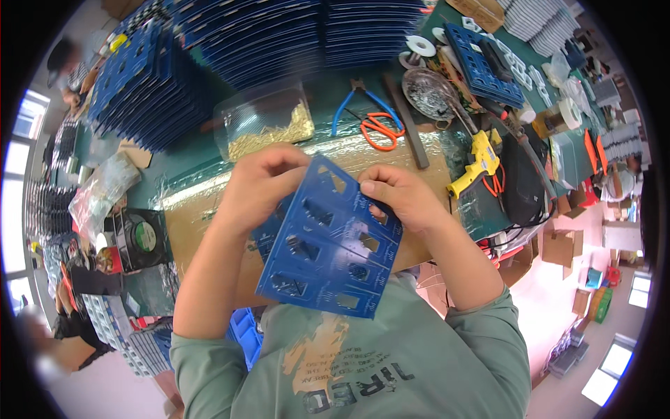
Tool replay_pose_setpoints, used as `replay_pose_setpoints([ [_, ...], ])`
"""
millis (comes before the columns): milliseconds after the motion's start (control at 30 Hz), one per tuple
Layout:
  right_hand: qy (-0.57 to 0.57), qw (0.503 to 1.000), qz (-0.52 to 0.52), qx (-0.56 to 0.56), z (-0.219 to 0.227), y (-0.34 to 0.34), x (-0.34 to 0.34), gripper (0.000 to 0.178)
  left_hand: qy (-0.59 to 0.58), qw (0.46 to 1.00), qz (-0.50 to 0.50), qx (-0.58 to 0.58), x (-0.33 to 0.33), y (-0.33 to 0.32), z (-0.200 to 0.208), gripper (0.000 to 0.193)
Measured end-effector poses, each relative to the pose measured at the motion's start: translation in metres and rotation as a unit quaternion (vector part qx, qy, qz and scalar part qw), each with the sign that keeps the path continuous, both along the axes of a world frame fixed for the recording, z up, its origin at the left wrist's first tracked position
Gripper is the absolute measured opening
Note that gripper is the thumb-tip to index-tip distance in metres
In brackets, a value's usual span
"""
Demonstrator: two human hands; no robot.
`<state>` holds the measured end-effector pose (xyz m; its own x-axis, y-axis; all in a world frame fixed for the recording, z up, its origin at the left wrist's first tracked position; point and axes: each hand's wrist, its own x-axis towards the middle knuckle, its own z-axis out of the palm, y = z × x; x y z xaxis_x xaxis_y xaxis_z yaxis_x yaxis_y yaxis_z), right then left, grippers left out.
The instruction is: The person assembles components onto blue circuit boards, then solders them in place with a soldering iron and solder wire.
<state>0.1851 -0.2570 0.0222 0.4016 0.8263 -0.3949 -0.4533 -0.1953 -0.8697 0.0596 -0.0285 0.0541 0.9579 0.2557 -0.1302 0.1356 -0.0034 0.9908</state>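
Observation:
Tilted in front of my chest is a blue circuit board panel (331, 244) with rows of rectangular cutouts. My left hand (265, 181) is closed at its upper left edge, with the fingertips partly hidden by the panel. At the upper right edge, my right hand (401, 195) pinches the panel between thumb and curled fingers. Part of another blue piece shows behind the panel's left side. Just beyond my left hand lies a clear plastic tray (244, 115) holding many small brass-coloured pieces (269, 140).
Blue-handled pliers (358, 87), orange-handled scissors (380, 131) and a dark flat bar (412, 129) lie beyond my hands. A yellow tool (481, 164) and a round dark metal dish (429, 94) are at right. Tall blue panel stacks (146, 87) stand behind; a black fan (143, 234) sits left.

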Motion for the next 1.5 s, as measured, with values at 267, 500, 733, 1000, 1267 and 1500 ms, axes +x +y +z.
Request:
replay_pose_setpoints([
  [267,-0.085,0.996,0.034,-0.016,-0.014,-0.001,-0.003,0.016,-0.075,0.988,-0.025,0.136,-0.010,0.008,-0.028,0.009],
  [500,-0.171,0.923,-0.344,-0.004,0.004,-0.045,0.019,0.019,-0.054,0.998,0.005,0.032,-0.015,0.016,-0.044,0.011],
  [733,0.001,0.780,-0.597,0.186,-0.017,-0.157,0.114,0.020,-0.009,0.999,0.030,0.015,-0.021,0.014,-0.053,0.009],
  [1000,-0.312,0.613,-0.726,0.019,-0.018,-0.167,0.112,0.034,-0.012,1.000,0.016,0.008,-0.014,0.010,-0.053,0.012],
  [1267,-0.209,0.817,-0.482,0.238,-0.033,-0.104,0.032,0.014,0.015,1.000,0.025,-0.002,-0.011,0.007,-0.052,0.010],
  [1500,-0.045,0.926,-0.303,0.222,-0.047,-0.022,-0.024,0.033,0.007,1.000,0.011,-0.004,-0.007,0.008,-0.053,0.010],
])
